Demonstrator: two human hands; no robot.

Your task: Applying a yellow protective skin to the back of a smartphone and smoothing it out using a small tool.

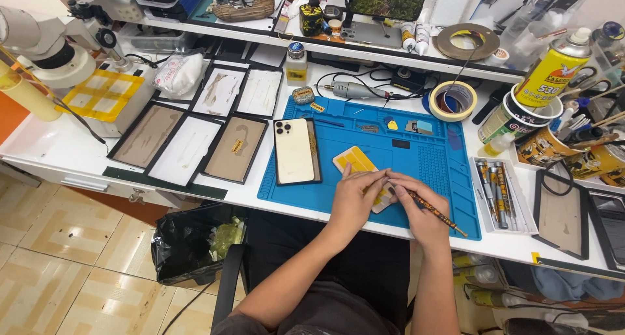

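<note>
— Hands first: what are they on?

— Both hands are low on the blue mat [416, 156], at its near edge. The left hand [355, 201] is curled over a small yellow-and-white grid tray [357, 160], fingers pressing down on the tray's near end. The right hand [420, 211] is closed around a thin dark tool with orange speckles [435, 212], held like a pen, its tip pointing toward the left fingertips. Whether the tip touches the tray I cannot tell; the fingers hide it.

— And the phone?

— A pale gold phone [294, 151] lies back-up on the left part of the mat, just beside the tray, untouched. Next to its right edge lies a dark slab, likely its screen, though I can't be sure.

— What else is on the worktop?

— The white worktop [65, 146] carries a row of dark-framed flat panels [236, 149] left of the mat. Right of the mat sits a white tray of screwdrivers [498, 195], near the right hand but apart from it. Behind the mat there is a roll of tape [454, 100], and a yellow spray can [553, 71] stands at the far right. A microscope [49, 45] stands at the far left. Under the worktop, a black bin bag [189, 244] hangs open.
</note>
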